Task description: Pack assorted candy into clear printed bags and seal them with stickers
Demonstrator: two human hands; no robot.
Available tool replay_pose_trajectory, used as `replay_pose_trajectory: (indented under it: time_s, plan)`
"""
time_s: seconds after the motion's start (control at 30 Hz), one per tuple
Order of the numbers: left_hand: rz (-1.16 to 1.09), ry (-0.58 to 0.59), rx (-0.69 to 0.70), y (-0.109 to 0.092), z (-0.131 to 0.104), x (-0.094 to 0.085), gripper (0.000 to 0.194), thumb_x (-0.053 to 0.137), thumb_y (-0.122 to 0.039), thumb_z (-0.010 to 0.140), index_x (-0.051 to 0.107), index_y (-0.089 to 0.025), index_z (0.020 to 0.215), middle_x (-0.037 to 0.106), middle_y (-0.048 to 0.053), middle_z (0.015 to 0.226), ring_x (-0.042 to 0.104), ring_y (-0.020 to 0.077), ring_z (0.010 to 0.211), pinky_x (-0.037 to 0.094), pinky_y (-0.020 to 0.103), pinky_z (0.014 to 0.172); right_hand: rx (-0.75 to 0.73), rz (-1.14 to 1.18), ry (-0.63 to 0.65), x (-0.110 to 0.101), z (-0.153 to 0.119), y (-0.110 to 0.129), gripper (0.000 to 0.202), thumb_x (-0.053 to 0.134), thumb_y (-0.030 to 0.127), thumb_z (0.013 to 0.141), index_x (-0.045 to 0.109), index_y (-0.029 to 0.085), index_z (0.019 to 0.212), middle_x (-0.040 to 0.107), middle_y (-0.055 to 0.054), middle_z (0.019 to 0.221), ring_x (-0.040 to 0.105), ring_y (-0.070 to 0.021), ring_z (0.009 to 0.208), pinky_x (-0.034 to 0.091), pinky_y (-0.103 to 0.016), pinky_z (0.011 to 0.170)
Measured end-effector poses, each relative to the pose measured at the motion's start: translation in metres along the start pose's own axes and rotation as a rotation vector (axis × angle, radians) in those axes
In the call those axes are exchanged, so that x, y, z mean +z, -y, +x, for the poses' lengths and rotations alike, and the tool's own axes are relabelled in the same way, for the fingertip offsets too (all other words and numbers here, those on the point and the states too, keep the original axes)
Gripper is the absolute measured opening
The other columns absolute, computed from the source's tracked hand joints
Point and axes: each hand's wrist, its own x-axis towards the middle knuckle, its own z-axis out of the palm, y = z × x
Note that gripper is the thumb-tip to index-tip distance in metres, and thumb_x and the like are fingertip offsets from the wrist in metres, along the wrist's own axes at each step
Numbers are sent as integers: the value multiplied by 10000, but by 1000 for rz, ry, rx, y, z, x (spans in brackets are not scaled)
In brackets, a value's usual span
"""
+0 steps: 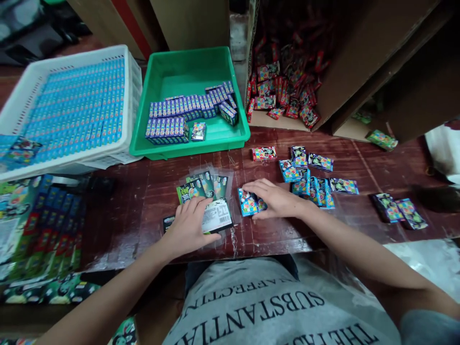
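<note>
My left hand [191, 221] lies over a fanned pile of printed cards, fingers stretched and thumb apart. Beneath it a white card with a barcode [218, 218] is partly covered, and green-black cards [207, 183] in clear plastic sleeves spread out behind. My right hand [273, 198] curves over small blue printed boxes [247, 202], fingers on the far side and thumb on the near side. Its palm hides part of them. Just right of that hand, more blue boxes [316, 190] lie loosely grouped with purple boxes [320, 162].
A green tray [187, 152] holds rows of purple boxes; left of it, a white basket [133, 86] is packed with blue ones. A cardboard carton [278, 120] contains red boxes. One red box [264, 153] lies on the dark table [136, 206]. Stacked packs [50, 230] stand at left.
</note>
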Motion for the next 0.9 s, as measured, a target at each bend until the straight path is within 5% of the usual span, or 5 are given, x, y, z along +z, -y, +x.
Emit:
replay_pose_trajectory:
  time_s: [0.17,0.53,0.77,0.9]
  plan:
    - [-34,-36,52,-5,1,-6,900,827,-506,660,419,-228,1412,501,139,1378,480,374,1274,395,531,1068,-121,122,106,-7,-6,18,851,778,545,823,420,209,1519,529,-115,1502,483,-263,1361,400,-464,1161]
    - [-48,-55,79,-25,12,10,807,804,-447,700,443,-182,1371,524,137,1309,505,348,1226,418,514,1070,-66,-107,91,-5,1,13,863,852,403,774,453,177,1505,541,-133,1495,463,-284,1374,234,-546,1253]
    - [-32,-129,25,-33,12,4,864,823,-491,699,413,-201,1402,496,152,1347,493,361,1278,397,537,1098,126,-223,-139,-18,-7,21,812,793,366,838,405,161,1521,518,-142,1501,439,-317,1393,219,-584,1259]
    - [-14,-185,23,-41,15,3,833,812,-487,717,413,-214,1396,506,153,1333,500,371,1268,401,547,1085,127,-243,-107,-7,-12,37,830,816,350,814,414,171,1517,530,-136,1491,444,-333,1384,218,-594,1263]
